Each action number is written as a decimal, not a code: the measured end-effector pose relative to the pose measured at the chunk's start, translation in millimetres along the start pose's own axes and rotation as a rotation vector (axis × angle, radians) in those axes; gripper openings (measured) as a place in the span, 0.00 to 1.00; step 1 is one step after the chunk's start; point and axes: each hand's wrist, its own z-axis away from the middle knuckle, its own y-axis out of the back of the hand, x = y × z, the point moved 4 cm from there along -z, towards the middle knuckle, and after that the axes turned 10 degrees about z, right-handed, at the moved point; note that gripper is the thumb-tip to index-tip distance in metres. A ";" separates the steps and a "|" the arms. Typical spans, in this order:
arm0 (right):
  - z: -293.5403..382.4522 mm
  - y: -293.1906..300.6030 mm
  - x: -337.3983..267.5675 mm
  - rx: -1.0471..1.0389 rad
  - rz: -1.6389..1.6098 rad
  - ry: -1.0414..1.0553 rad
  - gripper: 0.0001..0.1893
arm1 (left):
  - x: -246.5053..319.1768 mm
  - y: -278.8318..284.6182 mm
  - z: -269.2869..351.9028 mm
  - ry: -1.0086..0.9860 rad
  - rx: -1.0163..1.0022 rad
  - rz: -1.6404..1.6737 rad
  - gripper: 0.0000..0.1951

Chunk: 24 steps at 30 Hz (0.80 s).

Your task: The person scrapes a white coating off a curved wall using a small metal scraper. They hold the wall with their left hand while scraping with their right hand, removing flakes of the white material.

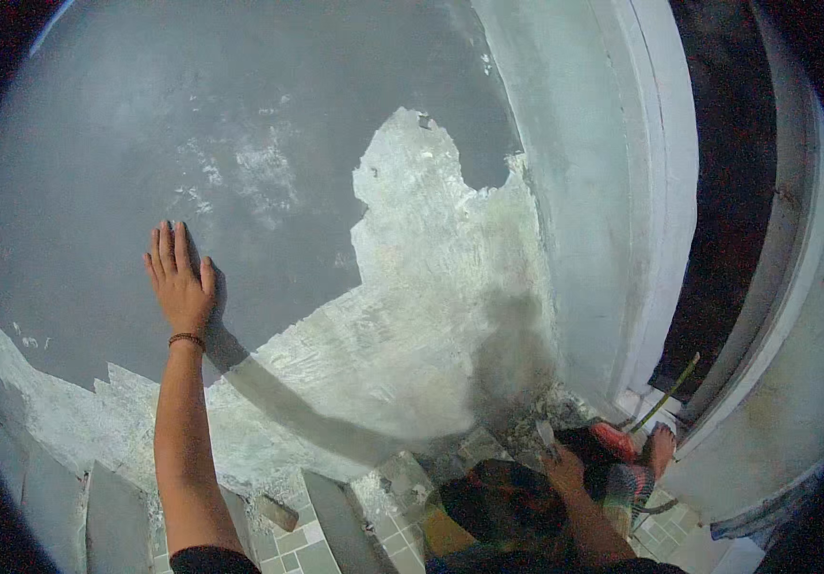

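My left hand point(181, 283) lies flat against a wall coated in smooth grey paint point(275, 237), palm to the surface and fingers slightly apart. A beaded bracelet point(186, 338) circles that wrist. To its right and below, the coating is gone and rough, pale plaster point(412, 308) shows. Low at the right, my right hand point(564, 466) grips a tool with a pale flat blade point(545, 433), probably a scraper. Its handle is hidden in the fingers. The blade is close to a heap of crumbled debris point(562, 405) at the wall's foot; contact cannot be told.
Grey slabs point(118, 520) line the wall's base above patterned floor tiles point(304, 552), near a small block point(277, 511). A bare foot point(660, 448), a red object point(614, 440) and a thin green rod point(670, 391) are beside the dark doorway point(727, 179). A dark rounded shape point(498, 495) hides some floor.
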 end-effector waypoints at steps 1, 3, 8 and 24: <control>13.9 -5.0 28.0 -0.015 0.047 -0.038 0.28 | 4.3 0.3 0.2 0.005 0.013 -0.010 0.40; 34.4 -2.9 63.6 -0.014 0.154 0.026 0.27 | 23.9 -7.2 -1.6 0.048 -0.028 0.016 0.40; 24.6 -1.2 69.4 0.118 0.061 0.185 0.25 | 143.5 -52.1 -18.1 -0.191 -0.297 0.245 0.41; -105.0 153.3 -365.7 0.537 -0.364 0.862 0.30 | 223.3 -93.3 -49.3 -0.205 -0.336 0.038 0.37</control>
